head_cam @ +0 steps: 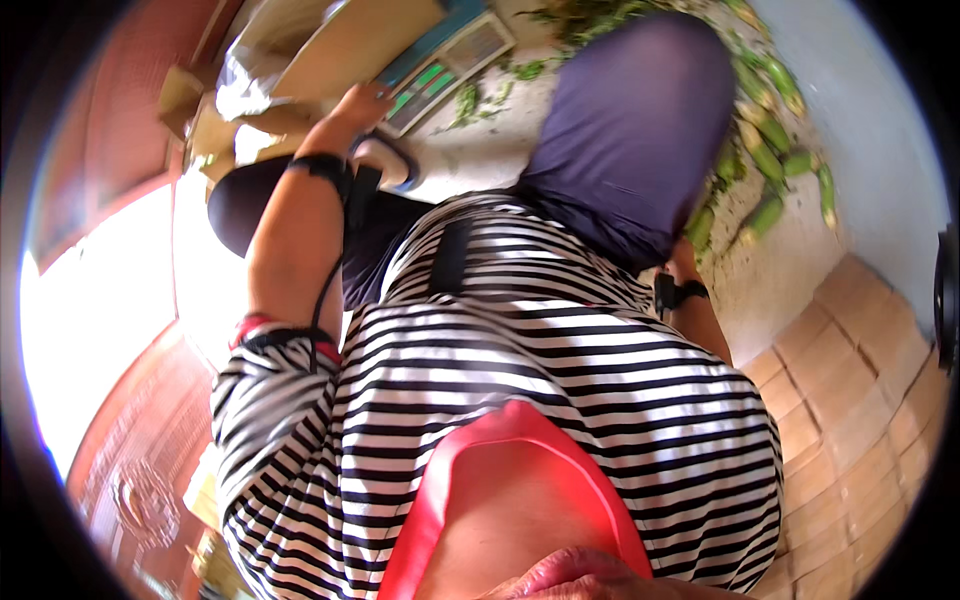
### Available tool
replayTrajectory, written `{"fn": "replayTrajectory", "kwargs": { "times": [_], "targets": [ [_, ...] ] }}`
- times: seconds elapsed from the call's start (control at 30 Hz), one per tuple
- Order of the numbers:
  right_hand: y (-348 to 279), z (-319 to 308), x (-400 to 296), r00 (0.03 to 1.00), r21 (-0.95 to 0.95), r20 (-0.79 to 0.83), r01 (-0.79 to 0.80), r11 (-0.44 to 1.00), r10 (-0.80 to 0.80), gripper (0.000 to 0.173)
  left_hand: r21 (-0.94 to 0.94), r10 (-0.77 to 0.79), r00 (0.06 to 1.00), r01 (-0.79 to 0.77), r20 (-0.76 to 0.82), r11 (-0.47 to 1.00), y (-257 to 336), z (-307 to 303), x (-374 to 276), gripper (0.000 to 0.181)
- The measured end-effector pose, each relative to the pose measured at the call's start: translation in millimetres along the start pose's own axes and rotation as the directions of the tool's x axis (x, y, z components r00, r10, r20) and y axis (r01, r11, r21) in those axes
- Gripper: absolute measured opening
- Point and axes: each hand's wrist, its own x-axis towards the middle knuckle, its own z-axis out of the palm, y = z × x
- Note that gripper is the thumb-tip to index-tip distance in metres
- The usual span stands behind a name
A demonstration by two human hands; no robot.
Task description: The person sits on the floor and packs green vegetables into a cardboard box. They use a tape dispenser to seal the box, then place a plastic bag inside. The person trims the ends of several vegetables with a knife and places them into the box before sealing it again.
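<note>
My left hand [364, 106] reaches forward by a cardboard box [352, 56] and the near corner of a device with a green display panel [427, 88], perhaps a weighing scale. Its fingers are blurred, and whether they grip anything is unclear. Beside my right knee, my right hand [681, 259] is low by the floor, partly hidden by the trouser leg. Right at its fingers is a long green vegetable [701, 227]; I cannot tell whether it is held. More green vegetables [763, 154] with pale ends lie scattered along the wall.
Loose green leaves [469, 105] litter the floor [450, 154], with a bigger leafy heap [592, 22] beyond my knee. A pale wall [862, 112] rises on the right, above stacked brown blocks or boxes [847, 420]. To the left is a reddish carved door [142, 450] beside a bright opening.
</note>
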Motion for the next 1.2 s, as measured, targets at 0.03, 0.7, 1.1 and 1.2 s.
{"fn": "replayTrajectory", "kwargs": {
  "times": [0.03,0.7,1.1,1.2],
  "targets": [
    [2,-3,1,1.0,0.008,-0.03,-0.001,1.0,0.001,0.015,0.19,0.064,0.996,-0.074,0.057,0.979,9,9,8,0.035],
    [135,-18,2,0.759,0.873,-0.266,-0.072,0.483,0.595,0.028,-0.37,-0.035,0.995,0.069,0.098,0.927,41,72,-9,0.033],
    [21,12,62,0.969,0.435,-0.244,0.085,0.896,0.026,0.015,-0.405,-0.113,0.988,0.148,0.107,0.902,28,76,-36,0.032],
    [-24,-6,115,0.915,0.024,-0.35,0.22,0.975,-0.198,0.02,-0.422,-0.142,0.981,0.186,0.134,0.888,25,80,-41,0.032]
  ]
}}
